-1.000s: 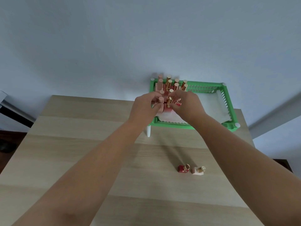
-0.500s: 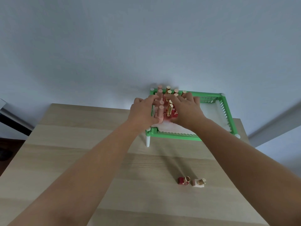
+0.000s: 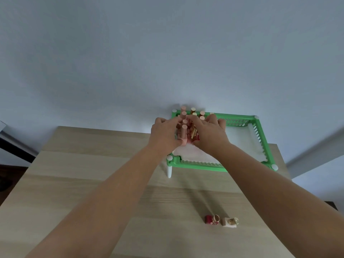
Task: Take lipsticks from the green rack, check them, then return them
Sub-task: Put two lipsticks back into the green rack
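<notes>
The green rack (image 3: 260, 135) stands on white legs at the table's far right, lined with white cloth. Several pink and gold lipsticks (image 3: 193, 110) stand crowded in its back left corner. Both of my hands are down in that cluster. My left hand (image 3: 164, 135) grips a pink lipstick (image 3: 184, 136) that stands on the rack floor. My right hand (image 3: 210, 135) pinches a gold and red lipstick (image 3: 194, 131) just beside it, its other fingers spread over the lipsticks behind. The two hands nearly touch.
On the wooden table (image 3: 93, 183) near me lie a small red piece with a gold ring (image 3: 212, 219) and a cream piece with a gold top (image 3: 230, 222). The rack's right half holds only the cloth. A wall rises right behind the table.
Both hands have gone forward and down into the rack's lipstick cluster, bringing the pink and the gold lipstick with them. The two pieces on the table have stayed put.
</notes>
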`<state>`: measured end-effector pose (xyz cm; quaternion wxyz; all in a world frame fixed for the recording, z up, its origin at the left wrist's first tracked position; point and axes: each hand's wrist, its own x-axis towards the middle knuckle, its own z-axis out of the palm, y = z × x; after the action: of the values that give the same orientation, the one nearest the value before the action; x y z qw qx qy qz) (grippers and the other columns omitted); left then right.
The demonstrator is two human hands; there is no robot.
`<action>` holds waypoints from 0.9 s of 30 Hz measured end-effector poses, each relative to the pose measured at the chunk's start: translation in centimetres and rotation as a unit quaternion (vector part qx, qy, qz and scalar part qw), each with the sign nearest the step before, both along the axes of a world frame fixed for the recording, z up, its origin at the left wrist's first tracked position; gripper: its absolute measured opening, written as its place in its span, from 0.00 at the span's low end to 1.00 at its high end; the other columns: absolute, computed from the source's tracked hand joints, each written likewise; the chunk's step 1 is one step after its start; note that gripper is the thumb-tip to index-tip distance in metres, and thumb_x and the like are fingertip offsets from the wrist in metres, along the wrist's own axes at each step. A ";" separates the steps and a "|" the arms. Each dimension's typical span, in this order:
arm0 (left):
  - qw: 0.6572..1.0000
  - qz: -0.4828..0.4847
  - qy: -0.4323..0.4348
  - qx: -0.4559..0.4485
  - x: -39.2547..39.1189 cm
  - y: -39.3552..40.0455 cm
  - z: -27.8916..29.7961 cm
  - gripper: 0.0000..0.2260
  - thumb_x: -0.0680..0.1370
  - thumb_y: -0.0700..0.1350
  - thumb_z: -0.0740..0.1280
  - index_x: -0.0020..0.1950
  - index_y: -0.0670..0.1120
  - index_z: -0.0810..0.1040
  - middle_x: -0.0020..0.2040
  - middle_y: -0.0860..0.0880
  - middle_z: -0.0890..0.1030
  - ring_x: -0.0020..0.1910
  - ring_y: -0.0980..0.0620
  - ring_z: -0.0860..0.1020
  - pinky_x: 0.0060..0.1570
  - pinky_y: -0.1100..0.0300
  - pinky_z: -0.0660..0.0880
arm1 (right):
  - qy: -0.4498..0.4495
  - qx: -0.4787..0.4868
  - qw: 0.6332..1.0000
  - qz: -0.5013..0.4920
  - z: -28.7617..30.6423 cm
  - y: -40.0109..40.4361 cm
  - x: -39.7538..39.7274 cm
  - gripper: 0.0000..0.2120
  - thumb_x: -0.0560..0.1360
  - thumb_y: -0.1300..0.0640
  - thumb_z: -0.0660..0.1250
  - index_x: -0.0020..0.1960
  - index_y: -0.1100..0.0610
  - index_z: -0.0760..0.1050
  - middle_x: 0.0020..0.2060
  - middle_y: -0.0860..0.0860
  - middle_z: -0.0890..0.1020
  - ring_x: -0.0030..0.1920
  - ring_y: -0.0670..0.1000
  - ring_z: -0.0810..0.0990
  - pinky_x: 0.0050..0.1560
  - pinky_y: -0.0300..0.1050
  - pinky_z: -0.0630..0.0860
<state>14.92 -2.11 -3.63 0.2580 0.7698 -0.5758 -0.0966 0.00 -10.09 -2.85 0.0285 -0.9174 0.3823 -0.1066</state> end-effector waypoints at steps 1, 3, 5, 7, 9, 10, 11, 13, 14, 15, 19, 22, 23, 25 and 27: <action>1.000 0.003 0.000 -0.007 0.0 -0.1 0.0 0.26 0.66 0.49 0.74 0.62 0.57 0.73 0.42 0.59 0.70 0.56 0.46 0.69 0.48 0.56 0.69 | -0.002 -0.008 1.000 -0.005 -0.1 -0.1 0.1 0.36 0.66 0.47 0.72 0.69 0.43 0.58 0.54 0.44 0.81 0.57 0.57 0.68 0.51 0.53 0.59; 1.000 0.009 -0.005 -0.017 -0.1 -0.2 -0.1 0.25 0.66 0.49 0.74 0.62 0.56 0.74 0.45 0.56 0.77 0.55 0.46 0.69 0.49 0.54 0.72 | -0.011 -0.017 1.000 -0.013 -0.4 -0.2 0.2 0.35 0.66 0.47 0.72 0.69 0.43 0.59 0.52 0.44 0.81 0.56 0.57 0.68 0.50 0.52 0.59; 0.999 0.014 -0.016 -0.028 -0.1 -0.3 -0.3 0.24 0.67 0.49 0.73 0.62 0.56 0.74 0.49 0.56 0.80 0.54 0.46 0.69 0.50 0.52 0.72 | -0.017 -0.022 0.999 -0.017 -0.6 -0.2 0.4 0.36 0.66 0.49 0.72 0.69 0.43 0.60 0.51 0.44 0.81 0.55 0.57 0.68 0.50 0.52 0.59; 0.999 0.017 -0.026 -0.034 -0.1 -0.4 -0.4 0.23 0.68 0.49 0.73 0.62 0.55 0.74 0.51 0.56 0.81 0.54 0.46 0.70 0.50 0.51 0.72 | -0.025 -0.027 0.999 -0.020 -0.7 -0.3 0.5 0.36 0.66 0.49 0.72 0.69 0.43 0.60 0.50 0.44 0.82 0.54 0.57 0.68 0.49 0.52 0.58; 0.999 0.017 -0.035 -0.035 0.0 -0.5 -0.4 0.23 0.69 0.48 0.73 0.63 0.54 0.74 0.51 0.56 0.81 0.55 0.46 0.70 0.51 0.51 0.72 | -0.034 -0.028 0.999 -0.023 -0.8 -0.4 0.6 0.35 0.66 0.48 0.72 0.69 0.43 0.61 0.48 0.44 0.82 0.54 0.57 0.68 0.48 0.51 0.58; 0.998 0.018 -0.041 -0.033 0.0 -0.6 -0.4 0.23 0.68 0.48 0.73 0.63 0.54 0.74 0.51 0.56 0.81 0.55 0.46 0.70 0.51 0.51 0.72 | -0.035 -0.029 0.999 -0.024 -0.9 -0.4 0.6 0.34 0.66 0.48 0.72 0.69 0.43 0.61 0.48 0.44 0.82 0.53 0.57 0.68 0.48 0.51 0.57; 0.998 0.020 -0.046 -0.033 0.0 -0.7 -0.5 0.22 0.69 0.48 0.72 0.62 0.54 0.74 0.51 0.56 0.81 0.55 0.46 0.70 0.51 0.52 0.71 | -0.035 -0.031 0.999 -0.025 -1.0 -0.4 0.7 0.34 0.66 0.48 0.72 0.68 0.43 0.61 0.48 0.44 0.82 0.53 0.57 0.68 0.47 0.50 0.57; 0.997 0.027 -0.055 -0.035 -0.1 -0.8 -0.6 0.21 0.69 0.48 0.71 0.62 0.53 0.74 0.51 0.55 0.81 0.55 0.46 0.69 0.50 0.53 0.69 | -0.035 -0.037 0.998 -0.028 -1.1 -0.4 0.9 0.34 0.67 0.47 0.71 0.68 0.43 0.61 0.48 0.43 0.82 0.53 0.57 0.68 0.47 0.50 0.56; 0.997 0.030 -0.059 -0.037 -0.2 -0.9 -0.6 0.20 0.70 0.48 0.71 0.61 0.53 0.74 0.51 0.55 0.82 0.55 0.46 0.69 0.50 0.54 0.68 | -0.035 -0.040 0.998 -0.029 -1.1 -0.4 0.9 0.33 0.67 0.47 0.71 0.68 0.43 0.61 0.49 0.43 0.82 0.52 0.57 0.68 0.47 0.50 0.56; 0.997 0.032 -0.064 -0.037 -0.2 -0.9 -0.6 0.20 0.70 0.48 0.71 0.61 0.52 0.74 0.51 0.55 0.82 0.55 0.46 0.69 0.49 0.54 0.68 | -0.035 -0.043 0.998 -0.030 -1.1 -0.4 0.9 0.33 0.67 0.46 0.72 0.68 0.43 0.61 0.49 0.43 0.82 0.52 0.57 0.68 0.46 0.49 0.56; 0.995 0.043 -0.075 -0.038 -0.5 -0.9 -0.8 0.21 0.70 0.47 0.71 0.62 0.52 0.73 0.52 0.54 0.82 0.57 0.46 0.69 0.50 0.55 0.64 | -0.032 -0.042 0.998 -0.032 -1.0 -0.5 1.0 0.34 0.66 0.49 0.73 0.67 0.43 0.60 0.49 0.43 0.82 0.52 0.57 0.68 0.46 0.50 0.56; 0.995 0.052 -0.073 -0.034 -0.7 -0.8 -0.7 0.21 0.70 0.47 0.71 0.62 0.52 0.73 0.51 0.54 0.82 0.58 0.46 0.69 0.50 0.55 0.64 | -0.023 -0.040 0.998 -0.032 -0.9 -0.4 1.0 0.35 0.66 0.49 0.72 0.68 0.43 0.59 0.50 0.44 0.82 0.53 0.57 0.68 0.48 0.51 0.58; 0.995 0.055 -0.074 -0.034 -0.8 -0.7 -0.7 0.20 0.70 0.47 0.70 0.62 0.51 0.73 0.51 0.54 0.82 0.58 0.46 0.69 0.51 0.55 0.64 | -0.020 -0.038 0.999 -0.033 -0.8 -0.3 1.0 0.35 0.66 0.49 0.72 0.68 0.43 0.59 0.51 0.44 0.82 0.54 0.57 0.68 0.48 0.51 0.58; 0.995 0.059 -0.073 -0.031 -0.8 -0.6 -0.7 0.20 0.71 0.48 0.70 0.62 0.52 0.73 0.52 0.55 0.82 0.59 0.46 0.69 0.52 0.54 0.65 | -0.023 -0.032 0.999 -0.036 -0.6 -0.1 0.7 0.36 0.66 0.49 0.72 0.69 0.44 0.59 0.52 0.45 0.81 0.55 0.57 0.68 0.49 0.52 0.58; 0.996 0.061 -0.058 -0.026 -0.7 -0.2 -0.7 0.22 0.71 0.49 0.70 0.63 0.54 0.72 0.53 0.56 0.82 0.60 0.46 0.68 0.53 0.55 0.64 | -0.035 -0.032 0.998 -0.042 -0.1 0.4 0.2 0.37 0.65 0.48 0.73 0.69 0.44 0.60 0.53 0.47 0.81 0.56 0.58 0.68 0.50 0.52 0.58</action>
<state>14.17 -2.31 -4.33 0.2490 0.8007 -0.5445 -0.0212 0.19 -9.68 -2.97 0.0083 -0.8968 0.4156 -0.1517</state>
